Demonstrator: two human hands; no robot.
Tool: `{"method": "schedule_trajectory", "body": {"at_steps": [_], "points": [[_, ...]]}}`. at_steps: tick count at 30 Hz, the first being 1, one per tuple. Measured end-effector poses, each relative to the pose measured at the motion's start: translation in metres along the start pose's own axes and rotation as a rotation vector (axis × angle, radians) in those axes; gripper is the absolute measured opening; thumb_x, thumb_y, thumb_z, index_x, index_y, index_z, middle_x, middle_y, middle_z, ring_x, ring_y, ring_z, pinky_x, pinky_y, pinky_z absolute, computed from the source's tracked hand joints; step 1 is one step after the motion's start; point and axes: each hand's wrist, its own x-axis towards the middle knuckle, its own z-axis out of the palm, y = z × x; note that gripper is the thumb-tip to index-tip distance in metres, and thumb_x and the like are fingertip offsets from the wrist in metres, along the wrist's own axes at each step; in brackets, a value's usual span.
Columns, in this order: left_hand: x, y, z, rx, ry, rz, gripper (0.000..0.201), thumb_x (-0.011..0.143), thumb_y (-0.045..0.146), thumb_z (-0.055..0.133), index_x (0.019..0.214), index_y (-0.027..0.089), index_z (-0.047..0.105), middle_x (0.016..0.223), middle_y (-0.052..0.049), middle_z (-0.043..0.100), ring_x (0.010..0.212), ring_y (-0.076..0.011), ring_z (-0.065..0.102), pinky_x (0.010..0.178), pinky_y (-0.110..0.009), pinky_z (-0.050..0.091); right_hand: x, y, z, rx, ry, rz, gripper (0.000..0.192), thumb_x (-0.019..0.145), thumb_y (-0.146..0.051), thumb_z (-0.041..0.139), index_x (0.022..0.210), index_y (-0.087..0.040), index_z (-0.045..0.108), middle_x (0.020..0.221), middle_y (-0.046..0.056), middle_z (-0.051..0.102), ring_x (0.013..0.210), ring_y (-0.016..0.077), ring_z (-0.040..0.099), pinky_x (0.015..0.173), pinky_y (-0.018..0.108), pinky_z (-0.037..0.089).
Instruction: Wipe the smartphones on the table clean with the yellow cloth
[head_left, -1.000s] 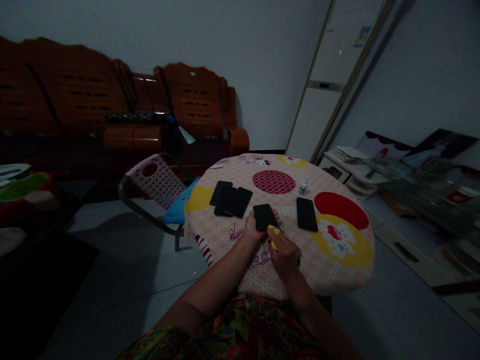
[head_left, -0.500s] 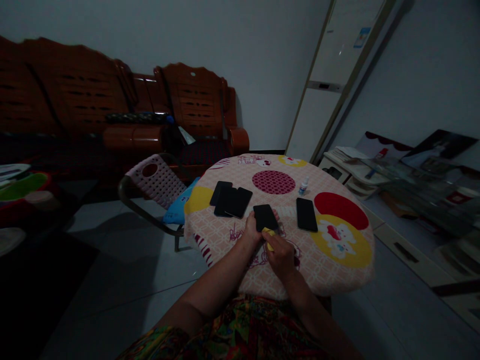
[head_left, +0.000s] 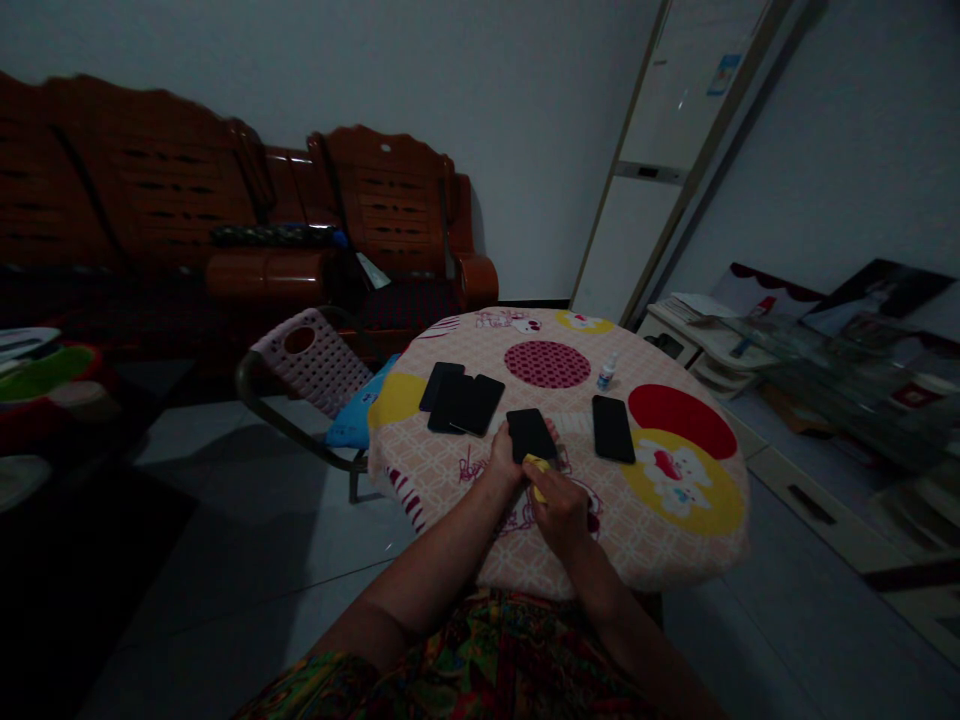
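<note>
My left hand (head_left: pixel 504 460) clamps a flat black phone (head_left: pixel 530 434); my right hand (head_left: pixel 559 508), just beside it, pinches a yellow cloth (head_left: pixel 537 466).

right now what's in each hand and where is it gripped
The left hand grips a black phone by its near left edge. The right hand pinches a small yellow cloth against the phone's near end.

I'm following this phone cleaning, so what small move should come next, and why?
Probably sweep the yellow cloth up across the phone: the right hand presses it only at the near edge, the left hand steadies the phone.
</note>
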Motion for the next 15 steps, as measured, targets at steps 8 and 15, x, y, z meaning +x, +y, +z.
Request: {"method": "schedule_trajectory", "body": {"at_steps": [8, 15], "points": [[-0.005, 0.000, 0.007, 0.028, 0.014, -0.018, 0.048, 0.092, 0.040, 0.031, 0.106, 0.005, 0.062, 0.081, -0.016, 0.068, 0.075, -0.0273, 0.067, 0.074, -0.046, 0.054, 0.003, -0.004, -0.006, 0.110, 0.069, 0.021, 0.030, 0.089, -0.013, 0.046, 0.108, -0.016, 0.068, 0.093, 0.009, 0.073, 0.086, 0.0187, 0.070, 0.076, 0.031, 0.057], [-0.011, 0.003, 0.002, 0.118, -0.111, -0.135, 0.049, 0.093, 0.039, 0.036, 0.115, 0.003, 0.059, 0.090, -0.018, 0.070, 0.078, -0.0258, 0.069, 0.072, -0.038, 0.054, 0.008, 0.018, -0.022, 0.316, 0.364, 0.516, 0.029, 0.088, -0.025, 0.055, 0.110, -0.015, 0.069, 0.107, 0.011, 0.072, 0.097, 0.0220, 0.069, 0.084, 0.034, 0.056]]}}
